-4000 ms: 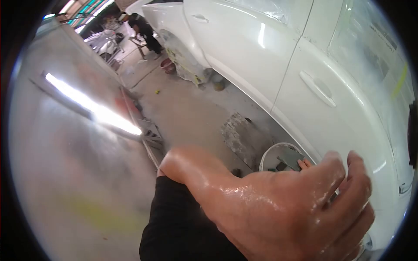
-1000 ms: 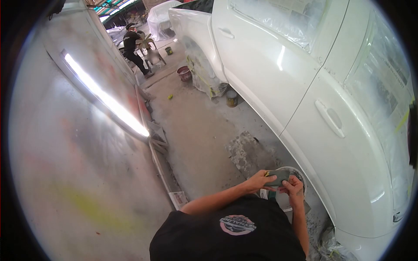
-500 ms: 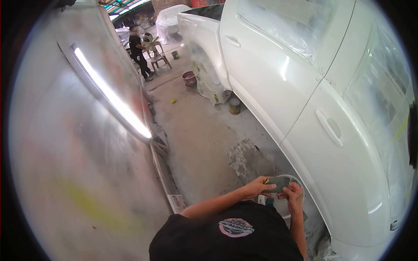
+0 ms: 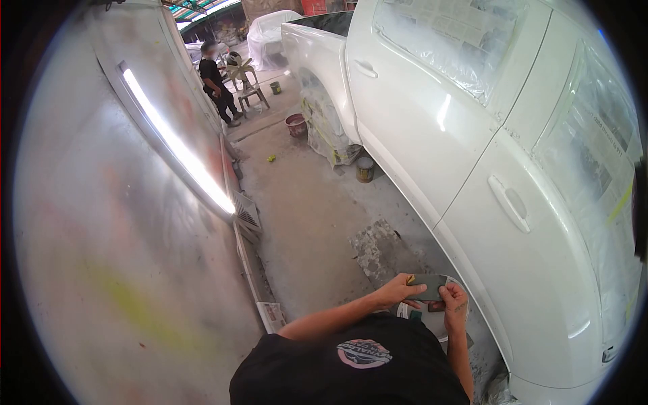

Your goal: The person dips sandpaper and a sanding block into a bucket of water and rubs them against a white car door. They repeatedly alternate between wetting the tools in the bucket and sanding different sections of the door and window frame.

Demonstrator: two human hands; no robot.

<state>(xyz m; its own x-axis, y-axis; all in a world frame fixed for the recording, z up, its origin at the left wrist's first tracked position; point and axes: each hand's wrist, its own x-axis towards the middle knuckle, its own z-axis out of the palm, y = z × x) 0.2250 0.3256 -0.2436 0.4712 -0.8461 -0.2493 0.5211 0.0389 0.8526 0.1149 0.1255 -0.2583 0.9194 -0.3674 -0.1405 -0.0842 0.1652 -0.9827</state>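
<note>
The fingers of my left hand (image 4: 397,292) and right hand (image 4: 457,303) pinch a grey-green sheet (image 4: 429,286) from its two ends. My left thumb lies flat along its top face and points toward my right hand; my right thumb presses the opposite end, with the fingers curled beneath. A small yellow bit (image 4: 410,279) shows at my left fingers.

The sheet appears above the pale bucket (image 4: 434,327), over its far part. Its long axis runs crosswise, left to right, from one hand to the other, and its broad face is turned up toward me. My left forearm slants in from the bucket's left side, while my right forearm comes forward almost straight along the bucket's right edge. My black shirt (image 4: 297,368) fills the near side of the bucket.

The white truck (image 4: 472,169) stands to the right of the bucket, its windows covered in plastic and newspaper. Left of the bucket is a big pale panel (image 4: 88,202) with a bright streak of light. Just beyond the bucket is a blotchy patch on the floor (image 4: 300,223); well beyond it are a tin (image 4: 365,169), a red tub (image 4: 295,125) and another person (image 4: 214,84) by a chair (image 4: 252,91).
</note>
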